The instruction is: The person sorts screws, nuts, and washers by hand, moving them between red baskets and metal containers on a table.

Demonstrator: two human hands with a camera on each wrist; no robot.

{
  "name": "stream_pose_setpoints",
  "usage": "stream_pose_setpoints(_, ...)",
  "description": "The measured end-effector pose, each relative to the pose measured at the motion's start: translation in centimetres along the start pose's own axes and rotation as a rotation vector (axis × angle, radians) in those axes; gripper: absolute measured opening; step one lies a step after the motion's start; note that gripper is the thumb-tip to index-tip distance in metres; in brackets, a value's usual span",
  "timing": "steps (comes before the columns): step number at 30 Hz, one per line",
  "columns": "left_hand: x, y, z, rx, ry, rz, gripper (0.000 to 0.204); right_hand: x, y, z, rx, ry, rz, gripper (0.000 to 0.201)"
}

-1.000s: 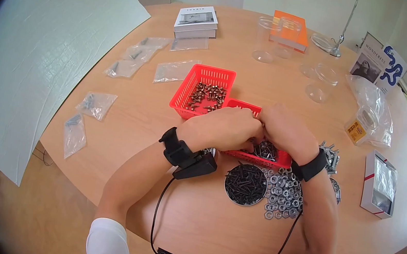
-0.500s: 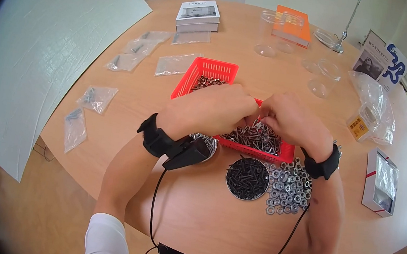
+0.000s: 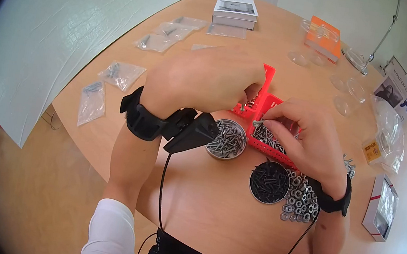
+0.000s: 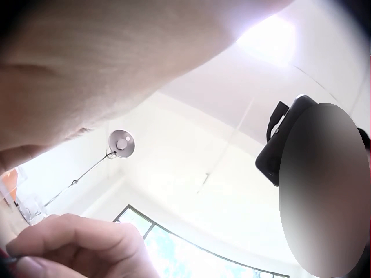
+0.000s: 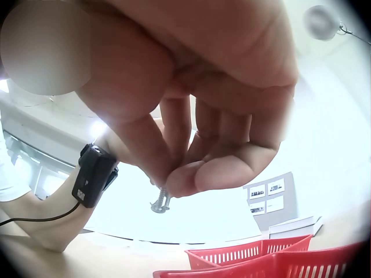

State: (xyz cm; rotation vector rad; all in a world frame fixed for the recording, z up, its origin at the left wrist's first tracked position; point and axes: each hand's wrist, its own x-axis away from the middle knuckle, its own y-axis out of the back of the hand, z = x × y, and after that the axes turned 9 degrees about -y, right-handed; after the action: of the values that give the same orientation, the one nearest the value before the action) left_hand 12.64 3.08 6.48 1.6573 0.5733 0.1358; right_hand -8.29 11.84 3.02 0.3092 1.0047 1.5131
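My right hand [image 3: 311,137] pinches a silver screw [image 5: 160,204] between thumb and forefinger; its head points down in the right wrist view. That hand hovers over the near red basket [image 3: 275,150], which holds many silver screws. My left hand [image 3: 210,81] is over the far red basket [image 3: 268,76], back upward and fingers bent down toward the brownish screws [image 3: 251,102] inside. Its fingertips are mostly hidden, and I cannot tell whether they hold anything. The left wrist view shows the underside of the left hand, with the right hand's fingers [image 4: 87,240] below.
Close in front stand a round tin of silver screws [image 3: 226,139] and a tin of black screws [image 3: 269,182]. Loose nuts [image 3: 301,200] lie beside the black screws. Plastic bags [image 3: 122,75] lie to the left, clear jars [image 3: 357,90] at the back right, and an open box [image 3: 381,206] at far right.
Both hands were together at the near basket. The left has risen and moved to the far basket; the right has drawn back with a screw. The head view has shifted and tilted.
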Motion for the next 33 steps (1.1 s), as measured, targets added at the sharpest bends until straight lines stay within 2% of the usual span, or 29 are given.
stream_pose_setpoints(5,0.2,0.4,-0.5,-0.018,0.035,0.049,0.009,-0.1,-1.0,0.2,0.002,0.028,-0.017,0.008)
stream_pose_setpoints(8,0.5,0.1,-0.4,0.097,0.09,-0.025,0.008,-0.2,-1.4,0.6,-0.021,-0.007,-0.02,0.007)
stream_pose_setpoints(11,0.5,-0.2,0.1,0.015,0.037,-0.038,0.01,-0.3,-1.9,0.6,-0.019,-0.008,-0.027,0.008)
stream_pose_setpoints(14,0.9,-0.9,0.7,-0.059,-0.025,-0.131,0.011,-0.4,-2.4,1.0,-0.051,-0.025,-0.032,0.008)
stream_pose_setpoints(20,1.0,-0.7,0.5,-0.055,-0.009,-0.131,0.012,-0.8,-3.1,0.4,-0.012,0.035,-0.026,0.012)
stream_pose_setpoints(21,0.9,-0.6,0.4,-0.057,0.018,-0.1,0.012,-0.8,-3.1,0.4,-0.004,0.042,-0.031,0.013)
stream_pose_setpoints(25,0.6,-0.1,0.1,-0.049,0.095,-0.005,0.014,-0.3,-0.2,0.8,-0.006,-0.184,0.004,0.018)
stream_pose_setpoints(30,-1.0,-0.7,-0.5,-0.023,0.079,0.076,0.016,0.3,2.7,-1.1,0.234,-0.166,0.042,0.019)
stream_pose_setpoints(32,-2.9,-2.4,-0.5,-0.016,0.042,0.131,0.017,0.6,3.2,-1.8,0.367,-0.123,0.025,0.019)
stream_pose_setpoints(33,-3.6,-3.7,-0.4,0.008,0.003,0.119,0.015,0.7,3.3,-2.2,0.355,-0.161,0.039,0.02)
